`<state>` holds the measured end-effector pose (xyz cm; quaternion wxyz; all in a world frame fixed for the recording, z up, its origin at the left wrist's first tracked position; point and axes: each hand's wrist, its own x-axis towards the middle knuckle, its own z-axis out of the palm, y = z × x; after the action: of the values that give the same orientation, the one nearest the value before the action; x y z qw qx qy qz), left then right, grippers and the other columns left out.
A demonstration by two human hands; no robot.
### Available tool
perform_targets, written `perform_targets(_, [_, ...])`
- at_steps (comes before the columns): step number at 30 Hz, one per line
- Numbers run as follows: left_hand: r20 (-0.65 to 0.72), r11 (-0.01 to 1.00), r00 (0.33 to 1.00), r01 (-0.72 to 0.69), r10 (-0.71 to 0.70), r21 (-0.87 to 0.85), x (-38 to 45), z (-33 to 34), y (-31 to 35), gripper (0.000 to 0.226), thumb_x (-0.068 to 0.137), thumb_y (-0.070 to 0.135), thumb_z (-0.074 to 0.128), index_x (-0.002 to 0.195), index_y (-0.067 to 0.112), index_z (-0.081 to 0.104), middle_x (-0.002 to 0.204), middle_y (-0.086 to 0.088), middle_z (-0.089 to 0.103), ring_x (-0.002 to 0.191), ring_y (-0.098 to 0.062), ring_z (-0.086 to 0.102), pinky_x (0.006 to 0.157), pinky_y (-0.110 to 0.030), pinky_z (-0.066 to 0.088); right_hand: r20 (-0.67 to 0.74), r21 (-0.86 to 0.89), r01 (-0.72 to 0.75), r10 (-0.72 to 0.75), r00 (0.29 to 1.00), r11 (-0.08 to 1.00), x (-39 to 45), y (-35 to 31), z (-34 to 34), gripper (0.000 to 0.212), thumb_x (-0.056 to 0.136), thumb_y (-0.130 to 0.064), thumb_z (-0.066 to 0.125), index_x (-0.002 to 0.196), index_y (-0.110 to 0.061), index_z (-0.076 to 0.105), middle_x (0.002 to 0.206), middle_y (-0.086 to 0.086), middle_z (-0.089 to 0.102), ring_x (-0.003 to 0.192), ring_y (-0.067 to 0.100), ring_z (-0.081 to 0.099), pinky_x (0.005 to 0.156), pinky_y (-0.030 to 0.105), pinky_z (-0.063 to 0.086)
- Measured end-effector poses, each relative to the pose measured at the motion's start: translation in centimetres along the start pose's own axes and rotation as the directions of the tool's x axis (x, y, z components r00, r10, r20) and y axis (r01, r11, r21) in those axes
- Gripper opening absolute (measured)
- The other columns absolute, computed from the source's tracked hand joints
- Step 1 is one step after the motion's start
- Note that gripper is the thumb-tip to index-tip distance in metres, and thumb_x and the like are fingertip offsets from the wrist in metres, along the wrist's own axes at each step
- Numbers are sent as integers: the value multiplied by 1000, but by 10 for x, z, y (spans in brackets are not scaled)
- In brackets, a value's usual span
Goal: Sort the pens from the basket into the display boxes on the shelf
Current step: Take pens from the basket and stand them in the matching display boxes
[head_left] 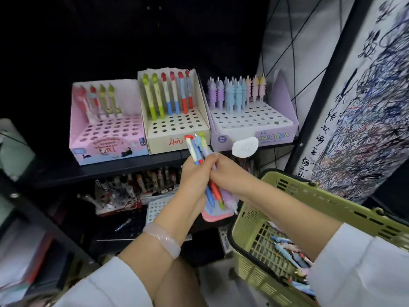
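Observation:
My left hand (194, 176) grips a bunch of pens (198, 149), with tips up and barrels sticking out below. My right hand (228, 173) meets it from the right and pinches a lilac pen in that bunch. Both hands hover just below the shelf's front edge, in front of the cream display box (177, 138). A pink display box (106, 138) stands to its left and a lilac unicorn box (254, 131) to its right. Each holds upright pens in its back rows. The green basket (332, 207) hangs at lower right with several pens (287, 251) inside.
The black shelf (110, 169) carries the three boxes. Below it a lower shelf holds more pen boxes (137, 187) and a white holed tray (157, 207). A scribbled test paper (365, 107) covers the panel at right. A white tag (244, 148) hangs from the unicorn box.

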<state>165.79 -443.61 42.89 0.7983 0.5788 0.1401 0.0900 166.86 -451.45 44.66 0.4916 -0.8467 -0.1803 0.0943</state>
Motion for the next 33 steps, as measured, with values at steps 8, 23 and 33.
perform_targets(8, [-191, 977, 981, -56, 15, -208, 22, -41, 47, 13, 92, 14, 54, 79, 12, 56, 64, -5, 60, 51, -11, 63, 55, -25, 54, 94, -31, 96, -93, 991, 995, 18, -44, 27, 40, 92, -25, 54, 128, -15, 42, 108, 7, 63, 91, 18, 63, 77, 28, 49])
perform_targets(23, [-388, 937, 901, -286, 191, -202, 52, -96, 96, 9, 99, 18, 42, 102, 10, 43, 69, -2, 48, 39, -4, 55, 40, -19, 46, 26, -75, 200, -198, 980, 977, 50, -77, 43, 16, 100, -25, 34, 90, -14, 42, 77, 10, 63, 55, 21, 63, 51, 32, 54])
perform_targets(33, [107, 990, 987, -113, 122, -81, 46, -99, 86, 8, 89, 15, 60, 84, 12, 55, 52, 5, 54, 35, -6, 36, 34, -16, 31, -140, 613, 99, -15, 990, 784, 80, -97, 40, 28, 103, -24, 26, 87, -13, 45, 87, 3, 64, 71, 10, 66, 55, 16, 54])
